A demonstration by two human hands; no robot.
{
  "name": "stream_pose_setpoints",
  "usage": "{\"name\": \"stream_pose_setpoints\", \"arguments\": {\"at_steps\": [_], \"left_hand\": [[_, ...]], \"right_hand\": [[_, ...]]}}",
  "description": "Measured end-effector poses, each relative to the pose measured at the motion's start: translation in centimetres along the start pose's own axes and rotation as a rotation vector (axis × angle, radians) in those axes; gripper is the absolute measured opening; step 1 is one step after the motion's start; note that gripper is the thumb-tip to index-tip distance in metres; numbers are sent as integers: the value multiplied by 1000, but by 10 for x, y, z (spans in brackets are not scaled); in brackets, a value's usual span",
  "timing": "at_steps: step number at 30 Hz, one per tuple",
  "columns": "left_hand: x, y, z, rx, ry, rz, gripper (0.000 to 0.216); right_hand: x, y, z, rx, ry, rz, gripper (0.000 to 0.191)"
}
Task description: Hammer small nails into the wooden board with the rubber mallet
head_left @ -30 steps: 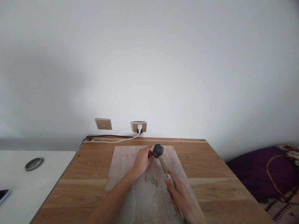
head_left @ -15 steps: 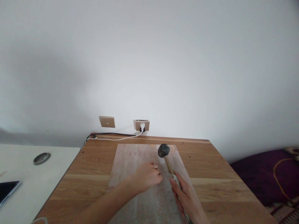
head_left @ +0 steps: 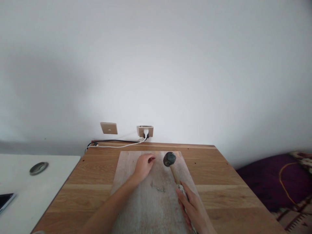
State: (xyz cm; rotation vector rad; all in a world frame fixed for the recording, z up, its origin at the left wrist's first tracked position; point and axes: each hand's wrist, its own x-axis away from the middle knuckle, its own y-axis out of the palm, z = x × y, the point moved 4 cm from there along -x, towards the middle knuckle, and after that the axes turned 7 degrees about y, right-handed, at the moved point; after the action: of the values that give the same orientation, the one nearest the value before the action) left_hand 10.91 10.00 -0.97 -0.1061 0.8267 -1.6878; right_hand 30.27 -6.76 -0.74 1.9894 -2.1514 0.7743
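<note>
My right hand (head_left: 191, 204) is wrapped round the handle of a black-headed mallet (head_left: 169, 159), whose head hangs over the upper right of a worn, pale board (head_left: 151, 211). Close to the board's far edge, my left hand (head_left: 144, 167) has thumb and fingers pinched together. Whatever is between its fingertips is too small to make out. Several small nails (head_left: 159, 188) lie loose on the board between my two hands. Part of a row of small dark marks near the far edge is hidden behind my left hand.
The board lies on a wooden tabletop (head_left: 219, 195) against a white wall. A socket (head_left: 146, 131) holds a plug, and its white cable (head_left: 117, 146) runs left along the back edge. At left, a white table (head_left: 56, 182) bears an oval dish (head_left: 39, 168) and a dark-screened device (head_left: 6, 200).
My left hand has moved up and left to the far part of the board, uncovering the loose nails. The mallet stays in my right hand, nearly still. The view has shifted slightly.
</note>
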Motion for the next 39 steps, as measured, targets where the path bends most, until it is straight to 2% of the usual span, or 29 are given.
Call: {"name": "stream_pose_setpoints", "arguments": {"at_steps": [5,9,15,20,23,27,35,39], "left_hand": [[3,2,-1,-14,4,-14,19],[4,1,1,-54,34,-26,20],[4,1,2,-64,31,-26,14],[4,1,-1,34,-10,-20,36],[5,2,-4,35,-18,-9,43],[6,2,-3,39,-16,-11,44],[5,4,-5,60,-12,-41,40],[11,-14,-2,-46,66,-59,42]], "right_hand": [[1,3,-1,-11,13,14,68],[-1,5,-1,4,29,-33,67],[-5,17,-19,36,-6,-88,55],[-14,30,-28,46,-21,-123,61],[-16,34,-31,66,-27,-132,66],[-15,34,-33,70,-40,-121,69],[-19,30,-24,96,-47,-116,63],[-19,25,-23,93,-38,-98,59]]}}
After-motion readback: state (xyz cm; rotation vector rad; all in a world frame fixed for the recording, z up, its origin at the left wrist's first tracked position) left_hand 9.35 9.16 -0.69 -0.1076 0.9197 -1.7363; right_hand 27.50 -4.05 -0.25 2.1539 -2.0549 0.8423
